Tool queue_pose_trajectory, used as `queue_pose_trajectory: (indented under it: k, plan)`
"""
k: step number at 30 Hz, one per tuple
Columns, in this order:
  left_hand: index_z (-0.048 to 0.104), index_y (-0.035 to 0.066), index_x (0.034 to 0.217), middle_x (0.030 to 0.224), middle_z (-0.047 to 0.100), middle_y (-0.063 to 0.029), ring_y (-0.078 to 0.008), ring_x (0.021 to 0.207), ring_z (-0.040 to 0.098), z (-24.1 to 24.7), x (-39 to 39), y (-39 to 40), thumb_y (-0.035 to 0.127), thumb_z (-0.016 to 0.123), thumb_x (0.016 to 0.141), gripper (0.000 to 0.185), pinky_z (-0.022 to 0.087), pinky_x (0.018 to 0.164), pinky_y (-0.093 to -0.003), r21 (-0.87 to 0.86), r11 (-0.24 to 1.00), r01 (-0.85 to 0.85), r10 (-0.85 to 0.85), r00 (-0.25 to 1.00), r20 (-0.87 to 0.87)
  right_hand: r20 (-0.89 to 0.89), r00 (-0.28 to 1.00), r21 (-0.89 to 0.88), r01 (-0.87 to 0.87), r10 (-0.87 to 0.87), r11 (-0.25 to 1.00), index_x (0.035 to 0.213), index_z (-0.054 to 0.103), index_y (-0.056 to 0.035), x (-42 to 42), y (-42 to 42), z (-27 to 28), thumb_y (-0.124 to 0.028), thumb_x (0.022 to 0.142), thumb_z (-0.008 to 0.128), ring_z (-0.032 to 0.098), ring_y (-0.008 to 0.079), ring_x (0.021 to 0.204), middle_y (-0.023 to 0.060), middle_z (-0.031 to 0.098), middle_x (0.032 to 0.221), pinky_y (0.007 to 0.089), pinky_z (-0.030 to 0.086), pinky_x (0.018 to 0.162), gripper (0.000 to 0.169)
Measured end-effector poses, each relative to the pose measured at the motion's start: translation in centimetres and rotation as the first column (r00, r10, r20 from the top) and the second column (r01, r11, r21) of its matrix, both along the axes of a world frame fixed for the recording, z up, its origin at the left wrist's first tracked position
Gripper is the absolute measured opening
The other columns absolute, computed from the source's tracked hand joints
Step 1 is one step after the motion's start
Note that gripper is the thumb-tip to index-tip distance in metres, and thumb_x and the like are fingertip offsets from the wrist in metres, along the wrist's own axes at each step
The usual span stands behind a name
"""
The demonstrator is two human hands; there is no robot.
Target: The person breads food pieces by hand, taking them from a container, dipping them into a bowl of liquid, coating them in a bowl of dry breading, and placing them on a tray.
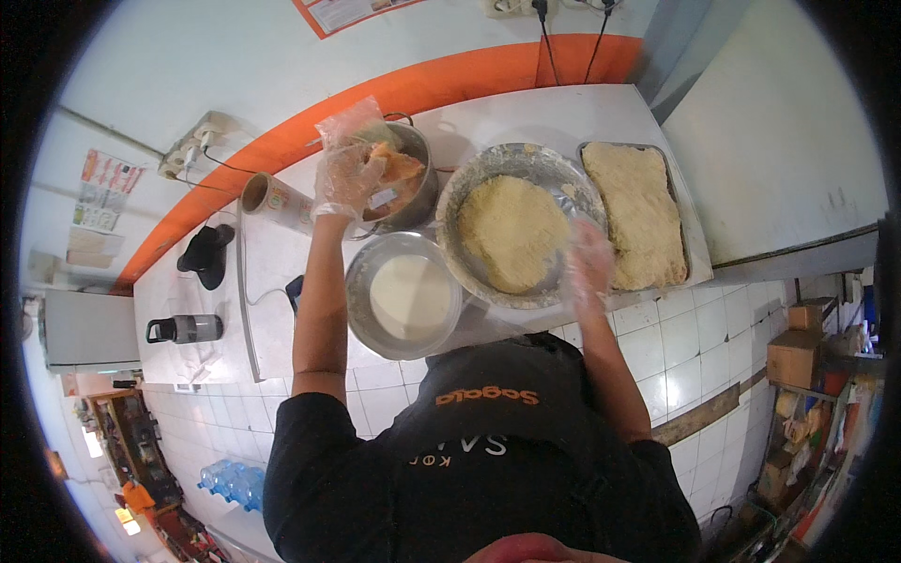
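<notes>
My left hand (346, 181), in a clear plastic glove, is over the metal pot (421, 151) with its fingers around a piece of orange-pink raw meat (395, 163). A clear plastic bag (355, 121) lies against the pot's far side, just beyond that hand. My right hand (590, 262), gloved too, is blurred by motion at the right rim of a wide metal basin (450, 243). Pale yellow breading flour (514, 229) is heaped in the basin. Nearer me, a smaller metal bowl (360, 331) contains whitish liquid batter (412, 295). Whether my right fingers hold anything cannot be made out.
A rectangular tray (687, 264) of flour-coated food (633, 211) stands right of the basin, near the table's end. Left of the pot lie a plastic-film roll (281, 200), a black cap-like item (206, 257) and a bottle (186, 329). Power cords (545, 46) hang by the wall.
</notes>
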State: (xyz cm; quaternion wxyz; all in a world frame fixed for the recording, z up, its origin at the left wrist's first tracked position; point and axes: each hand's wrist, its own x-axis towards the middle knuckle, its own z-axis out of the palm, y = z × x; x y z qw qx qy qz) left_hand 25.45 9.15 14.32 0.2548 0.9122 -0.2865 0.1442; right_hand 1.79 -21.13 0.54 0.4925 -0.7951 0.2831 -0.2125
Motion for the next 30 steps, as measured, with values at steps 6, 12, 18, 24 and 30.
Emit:
queue_pose_trajectory:
  k: [6,12,18,24,30]
  plan:
    - [0.065,0.0,0.1,0.085,0.064,-0.0043,-0.0143,0.078,0.062,-5.3,-5.2,-2.6,0.011,0.059,0.087,0.018,0.052,0.07,-0.0288,-0.715,0.628,-0.309,-0.44,0.616,-0.653,0.364,0.845,0.8,-0.499,0.392,0.333,0.133,0.046,-0.0032,9.0,8.3,-0.9,-0.008,0.084,0.065,0.054,0.0214,0.113,0.0095,0.055,0.126,0.0345,0.043,0.098,0.053]
    - [0.06,0.001,0.116,0.099,0.063,-0.0066,-0.0152,0.087,0.062,-9.1,-10.1,0.7,0.004,0.062,0.08,0.036,0.051,0.077,-0.0288,-0.644,0.476,-0.599,-0.419,0.49,-0.765,0.413,0.777,0.861,-0.503,0.475,0.075,0.117,0.058,-0.0055,8.4,12.6,3.6,-0.009,0.086,0.064,0.061,0.0149,0.095,0.007,0.063,0.107,0.0301,0.051,0.084,0.032]
    - [0.063,0.002,0.118,0.113,0.064,-0.0066,-0.0153,0.101,0.059,-11.9,-14.7,4.6,0.01,0.072,0.08,0.04,0.046,0.09,-0.03,-0.566,0.74,-0.363,-0.369,0.484,-0.793,0.194,0.509,0.689,-0.679,0.839,0.253,0.108,0.061,-0.0017,9.5,14.5,3.5,-0.01,0.085,0.067,0.063,0.0156,0.086,0.0078,0.066,0.098,0.0287,0.051,0.08,0.025]
    - [0.064,-0.001,0.118,0.109,0.066,-0.0064,-0.014,0.099,0.06,-12.1,-16.8,6.0,0.012,0.064,0.087,0.033,0.046,0.09,-0.029,-0.549,0.656,-0.517,-0.243,0.544,-0.803,0.272,0.681,0.767,-0.58,0.679,0.274,0.104,0.063,-0.0023,9.7,15.8,3.7,-0.013,0.081,0.074,0.061,0.0141,0.083,0.0054,0.065,0.093,0.0286,0.05,0.076,0.027]
    - [0.065,-0.002,0.111,0.089,0.068,-0.005,-0.012,0.077,0.061,-11.4,-16.5,8.7,0.014,0.06,0.089,0.027,0.049,0.071,-0.0267,-0.513,0.646,-0.566,-0.135,0.577,-0.806,0.209,0.739,0.682,-0.579,0.64,0.446,0.104,0.062,-0.002,9.9,16.4,3.2,-0.013,0.083,0.073,0.06,0.0123,0.079,0.0033,0.063,0.087,0.0278,0.05,0.071,0.026]
